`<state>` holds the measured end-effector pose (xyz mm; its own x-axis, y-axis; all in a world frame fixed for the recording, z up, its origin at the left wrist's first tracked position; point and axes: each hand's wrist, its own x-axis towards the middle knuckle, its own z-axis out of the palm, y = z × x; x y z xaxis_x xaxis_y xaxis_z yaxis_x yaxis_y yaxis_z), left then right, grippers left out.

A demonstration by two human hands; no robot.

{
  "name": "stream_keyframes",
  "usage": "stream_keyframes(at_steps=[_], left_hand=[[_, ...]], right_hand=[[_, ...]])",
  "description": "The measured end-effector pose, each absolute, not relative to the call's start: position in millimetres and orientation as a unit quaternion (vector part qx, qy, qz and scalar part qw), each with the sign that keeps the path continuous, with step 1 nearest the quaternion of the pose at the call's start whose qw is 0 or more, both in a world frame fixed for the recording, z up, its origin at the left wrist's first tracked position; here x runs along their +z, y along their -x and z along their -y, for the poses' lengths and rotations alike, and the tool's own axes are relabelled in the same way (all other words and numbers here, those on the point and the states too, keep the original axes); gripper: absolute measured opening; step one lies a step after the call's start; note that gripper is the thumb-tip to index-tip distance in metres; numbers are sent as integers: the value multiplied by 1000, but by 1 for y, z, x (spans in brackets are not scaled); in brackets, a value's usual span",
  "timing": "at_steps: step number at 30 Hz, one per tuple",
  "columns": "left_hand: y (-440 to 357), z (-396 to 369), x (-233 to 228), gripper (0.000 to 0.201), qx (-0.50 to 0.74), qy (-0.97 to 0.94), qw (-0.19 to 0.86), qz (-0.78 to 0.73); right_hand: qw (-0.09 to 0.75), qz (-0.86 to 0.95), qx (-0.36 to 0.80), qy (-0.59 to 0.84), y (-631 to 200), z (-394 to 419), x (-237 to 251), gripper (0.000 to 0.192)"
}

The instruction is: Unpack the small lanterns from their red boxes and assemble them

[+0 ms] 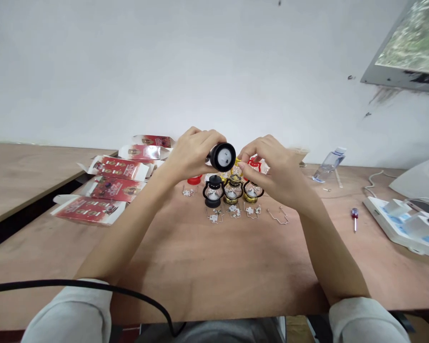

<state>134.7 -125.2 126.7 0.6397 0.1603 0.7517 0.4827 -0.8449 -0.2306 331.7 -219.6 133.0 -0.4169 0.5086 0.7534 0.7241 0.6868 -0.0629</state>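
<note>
My left hand (196, 152) is wrapped round a small black lantern (224, 157), tipped so that its round base with a pale disc inside faces me. Just to the right is my right hand (268, 164), thumb and fingertips drawn together; whatever they may hold is too small to make out. Below the hands stand a black mini lantern (213, 191) and two bronze-and-black ones, a middle lantern (232, 189) and a right lantern (252, 192). Red lanterns (255, 164) and yellow ones behind are partly hidden by my hands.
Bent wire handles (279, 215) and small white parts (213, 218) lie before the lanterns. Red printed boxes (93, 208) are at left. On the right are a water bottle (329, 164), a screwdriver (354, 219) and a power strip (400, 224). A black cable (128, 294) crosses the lower left.
</note>
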Motion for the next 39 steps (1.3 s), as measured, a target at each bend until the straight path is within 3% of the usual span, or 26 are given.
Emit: stream_keyframes(at_steps=[5,14,22,30,39], left_hand=[[-137,124,125,33,-381,880,218,180],[-146,129,123,25,-379,872,262,168],[-145,126,123,28,-391,863,269,173],[-142,128,123,30,-371,855,302,199],[-142,125,121,30,-365,858,297,205]], right_hand=[[421,807,-153,386,-328,207,125,15],[470,796,26,380,-326,191,118,24],[367,839,-113,386,-325,193,117,10],[438,817,-172,334,-327,183,110,13],[401,844,-144,327,-327,183,111,9]])
